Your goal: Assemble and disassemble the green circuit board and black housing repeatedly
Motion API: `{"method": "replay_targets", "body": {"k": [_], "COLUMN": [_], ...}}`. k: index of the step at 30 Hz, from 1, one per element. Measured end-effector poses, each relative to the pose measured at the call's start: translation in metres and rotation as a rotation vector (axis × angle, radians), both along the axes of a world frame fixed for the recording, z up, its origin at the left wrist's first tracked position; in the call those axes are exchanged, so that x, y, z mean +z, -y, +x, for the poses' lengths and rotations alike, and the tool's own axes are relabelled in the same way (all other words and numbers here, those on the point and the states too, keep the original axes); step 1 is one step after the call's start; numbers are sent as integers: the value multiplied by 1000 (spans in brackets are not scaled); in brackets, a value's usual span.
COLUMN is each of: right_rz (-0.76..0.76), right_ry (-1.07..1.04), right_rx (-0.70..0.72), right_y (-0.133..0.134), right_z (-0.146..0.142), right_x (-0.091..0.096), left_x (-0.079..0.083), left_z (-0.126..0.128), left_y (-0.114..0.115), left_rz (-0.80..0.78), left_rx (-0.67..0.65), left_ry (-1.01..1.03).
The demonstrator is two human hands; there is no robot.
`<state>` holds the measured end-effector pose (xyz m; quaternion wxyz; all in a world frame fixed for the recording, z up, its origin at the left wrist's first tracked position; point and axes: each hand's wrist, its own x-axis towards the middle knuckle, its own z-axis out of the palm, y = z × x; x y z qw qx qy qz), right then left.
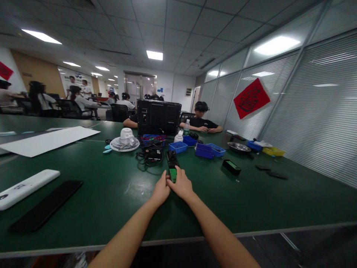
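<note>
Left hand [161, 190], right hand [182, 185]: fingers bent, closed about near end of black oblong housing [173, 164] with green circuit board [173, 174], on smooth green surface [111, 197] | black box [228, 168], green panel within | blue plastic bin [180, 150], contents unclear

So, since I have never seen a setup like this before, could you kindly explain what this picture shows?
Of course. There is no machine here: a person works with two bare hands, and the single picture comes from a camera worn on their head, looking forward and down. The left hand and right hand both touch the near end of a dark device with a green circuit board; how firmly they grip it is hard to tell.

On the green table beyond them lie tangled black cables, a round white fan-like part and blue trays. A long white object is at the left, and another person sits across the table.
</note>
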<state>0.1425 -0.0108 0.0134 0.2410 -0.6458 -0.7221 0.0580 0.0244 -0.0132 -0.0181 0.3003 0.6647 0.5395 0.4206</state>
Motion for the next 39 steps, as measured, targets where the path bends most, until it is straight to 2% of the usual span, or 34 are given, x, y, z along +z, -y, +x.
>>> {"method": "replay_targets", "body": {"k": [5,11,14,19,23,30,39], "right_rz": [-26,-105,-169,-279,-278,-214,-178], "right_ry": [111,101,62,-85,-139,-137,-2], "right_rx": [-75,-269,-344,-362,-382,-441,-448], "right_y": [0,-12,-21,-34,-40,-42,-39], "right_z": [0,37,59,89,102,109,90], "right_x": [1,13,17,18,14,11,9], "left_x": [0,6,7,5,6,8,0], "left_z": [-3,-5,-6,-8,-9,-9,-9], "left_y": [-4,1,1,-1,0,0,-9], "left_rz": [-96,-104,-123,-138,-146,-154,-162], "left_rx": [49,102,101,100,92,87,72], "left_ry": [142,166,184,189,197,188,274]}}
